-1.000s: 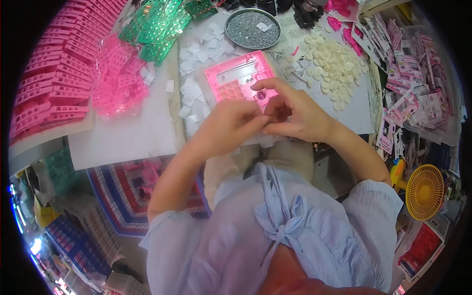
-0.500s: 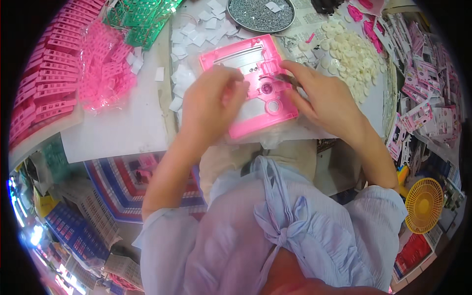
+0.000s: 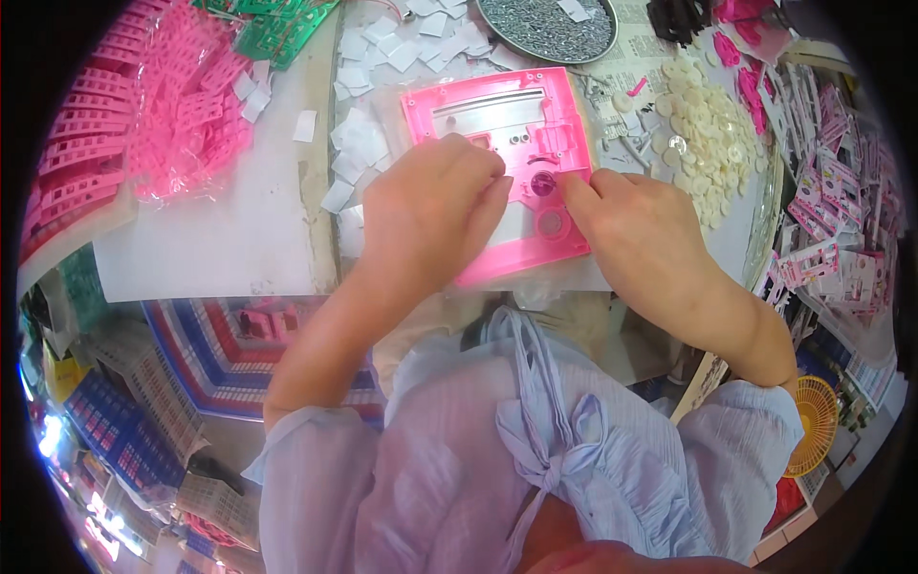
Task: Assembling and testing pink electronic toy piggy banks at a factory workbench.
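Observation:
A pink plastic casing [image 3: 521, 256] lies open side up on the worktable, slightly tilted, with a pale panel, a round dark part [image 3: 543, 183] and a round opening inside it. My left hand [image 3: 435, 206] is over the casing's left half, its fingers curled and the fingertips pinched together; what they hold, if anything, is hidden. From the right, my right hand [image 3: 636, 218] reaches over the casing's edge, thumb and forefinger closed beside the round dark part. Anything between those fingertips is too small to make out.
White square pieces [image 3: 361, 143] are scattered left of the casing. A round tray [image 3: 550, 29] of small metal pieces stands behind it. Cream discs [image 3: 708, 134] are heaped at right. Pink parts [image 3: 186, 115] and green circuit boards [image 3: 287, 29] lie at left; pink-and-white pieces [image 3: 832, 210] pile at far right.
My right hand's fingers, spread around a small dark thing before, are now closed near the round part. My left hand stays curled over the casing. The whole view has shifted slightly.

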A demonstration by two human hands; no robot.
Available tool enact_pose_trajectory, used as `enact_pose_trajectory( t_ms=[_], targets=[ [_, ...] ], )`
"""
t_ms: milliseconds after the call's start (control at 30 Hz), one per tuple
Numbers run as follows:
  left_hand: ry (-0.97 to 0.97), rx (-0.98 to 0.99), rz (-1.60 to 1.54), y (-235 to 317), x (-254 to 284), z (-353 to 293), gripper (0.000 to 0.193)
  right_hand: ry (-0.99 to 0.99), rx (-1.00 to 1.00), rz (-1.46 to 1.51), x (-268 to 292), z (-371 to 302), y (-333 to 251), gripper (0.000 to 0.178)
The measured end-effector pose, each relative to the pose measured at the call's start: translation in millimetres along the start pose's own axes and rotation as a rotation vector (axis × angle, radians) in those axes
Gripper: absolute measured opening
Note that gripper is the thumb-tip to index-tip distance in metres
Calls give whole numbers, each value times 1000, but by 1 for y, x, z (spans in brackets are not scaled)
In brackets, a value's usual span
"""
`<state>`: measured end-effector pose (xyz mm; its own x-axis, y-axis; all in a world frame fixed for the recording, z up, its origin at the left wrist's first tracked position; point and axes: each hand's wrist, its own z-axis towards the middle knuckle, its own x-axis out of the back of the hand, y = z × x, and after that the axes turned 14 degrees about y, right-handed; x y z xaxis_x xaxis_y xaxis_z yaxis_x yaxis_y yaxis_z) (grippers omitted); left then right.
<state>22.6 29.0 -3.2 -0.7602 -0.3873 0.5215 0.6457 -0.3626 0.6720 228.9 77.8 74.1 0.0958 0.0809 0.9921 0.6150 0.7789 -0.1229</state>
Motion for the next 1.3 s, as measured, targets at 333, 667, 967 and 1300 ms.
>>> enact_pose_trajectory(
  t_ms=[333, 667, 967, 1300],
  targets=[
    [52, 12, 3, -6, -4, -5, 11, -153, 34, -116, 7, 23, -14, 12],
    [-3, 22, 57, -5, -1, -5, 14, -181, 114, -165, 9, 32, -20, 7],
    [-4, 7, 74, -6, -1, -7, 14, -216, 85, -198, 12, 31, -26, 8],
    [-1, 10, 54, -8, -2, -9, 16, -195, 83, -157, 6, 28, -12, 10]
  ],
)
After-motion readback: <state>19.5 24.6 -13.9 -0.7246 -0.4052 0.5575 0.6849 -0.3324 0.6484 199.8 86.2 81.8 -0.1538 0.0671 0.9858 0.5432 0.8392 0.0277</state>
